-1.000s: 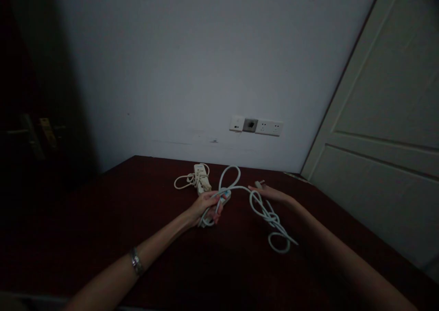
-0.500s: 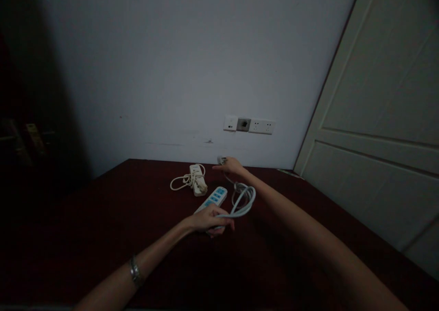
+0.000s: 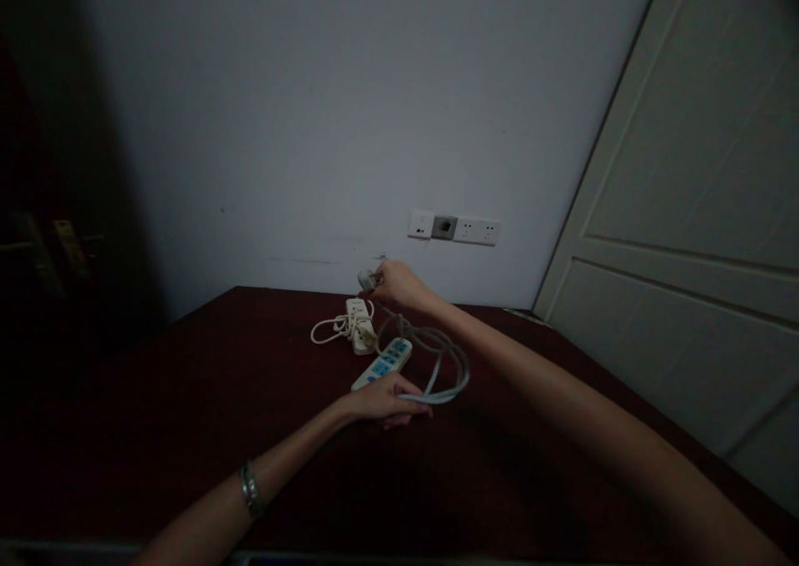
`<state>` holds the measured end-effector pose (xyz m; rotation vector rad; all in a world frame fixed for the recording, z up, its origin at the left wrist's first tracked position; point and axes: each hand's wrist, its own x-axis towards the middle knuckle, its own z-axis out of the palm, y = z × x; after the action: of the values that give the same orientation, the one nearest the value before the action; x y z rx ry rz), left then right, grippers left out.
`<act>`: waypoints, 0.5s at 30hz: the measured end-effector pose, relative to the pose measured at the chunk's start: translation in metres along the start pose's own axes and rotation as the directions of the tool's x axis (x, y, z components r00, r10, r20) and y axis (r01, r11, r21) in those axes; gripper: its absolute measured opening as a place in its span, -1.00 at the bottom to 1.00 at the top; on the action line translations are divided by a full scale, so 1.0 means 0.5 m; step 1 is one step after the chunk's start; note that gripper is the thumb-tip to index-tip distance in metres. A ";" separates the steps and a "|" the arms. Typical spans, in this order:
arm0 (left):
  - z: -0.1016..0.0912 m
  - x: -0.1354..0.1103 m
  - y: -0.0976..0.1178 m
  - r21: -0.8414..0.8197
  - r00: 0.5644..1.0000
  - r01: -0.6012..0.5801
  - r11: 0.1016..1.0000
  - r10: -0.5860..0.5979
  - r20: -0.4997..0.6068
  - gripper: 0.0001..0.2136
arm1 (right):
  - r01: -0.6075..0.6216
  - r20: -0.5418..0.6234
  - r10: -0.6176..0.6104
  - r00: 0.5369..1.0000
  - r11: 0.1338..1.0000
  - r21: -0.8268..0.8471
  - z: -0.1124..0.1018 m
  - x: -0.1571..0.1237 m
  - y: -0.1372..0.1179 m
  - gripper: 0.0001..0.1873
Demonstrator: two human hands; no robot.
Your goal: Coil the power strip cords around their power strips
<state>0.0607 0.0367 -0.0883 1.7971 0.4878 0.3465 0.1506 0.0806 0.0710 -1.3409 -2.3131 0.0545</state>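
A white power strip with blue sockets (image 3: pixel 383 363) lies on the dark red table (image 3: pixel 250 399). Its grey cable (image 3: pixel 446 366) loops to the right of it. My left hand (image 3: pixel 384 400) rests on the near end of the strip, fingers closed over the cable there. My right hand (image 3: pixel 399 285) is raised near the wall, pinching the cable's plug (image 3: pixel 367 280), with the cord hanging down from it. A second, cream power strip (image 3: pixel 360 332) with its cord bundled beside it lies just behind.
A row of wall sockets (image 3: pixel 454 228) sits above the table's far edge. A pale door (image 3: pixel 692 241) stands at the right. A dark door with a handle (image 3: pixel 56 250) is at the left. My left wrist wears a bracelet (image 3: pixel 250 491).
My right hand has lifted the plug from the table up and to the left, near the wall. The tangled cable has been drawn into a smaller loop. My left hand slid to the strip's near end.
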 end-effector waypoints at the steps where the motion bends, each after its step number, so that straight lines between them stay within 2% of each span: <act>1: 0.001 -0.001 0.002 0.008 1.000 0.002 1.000 -0.002 -0.011 -0.64 | 0.022 -0.063 -0.024 0.998 0.999 -0.027 -0.012 -0.003 -0.009 -0.61; 5: 0.005 -0.003 0.006 0.058 0.995 -0.014 0.998 0.019 -0.097 -0.63 | 0.087 -0.232 -0.098 0.968 0.995 -0.055 -0.048 -0.011 -0.031 -0.54; 8: 0.010 0.001 0.003 0.103 0.981 -0.065 0.993 0.082 -0.174 -0.63 | 0.102 -0.252 -0.101 0.962 0.995 -0.009 -0.041 -0.011 -0.033 -0.54; 10: 0.014 0.005 0.000 0.140 0.970 -0.076 0.987 0.105 -0.219 -0.64 | 0.116 -0.207 -0.103 0.973 0.992 0.051 -0.019 -0.011 -0.033 -0.62; 13: 0.020 0.011 0.000 0.187 0.947 -0.058 0.981 0.113 -0.299 -0.66 | 0.130 -0.072 -0.121 0.990 0.981 0.142 0.031 -0.018 -0.044 -0.80; 15: 0.022 0.014 0.003 0.158 0.924 -0.052 0.986 0.108 -0.368 -0.67 | 0.111 0.018 -0.118 0.993 0.969 0.219 0.069 -0.031 -0.061 -0.82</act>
<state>0.0723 0.0305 -0.0899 1.9025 0.7239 0.7381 0.1184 0.0585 0.0424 -1.1030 -2.3280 0.2858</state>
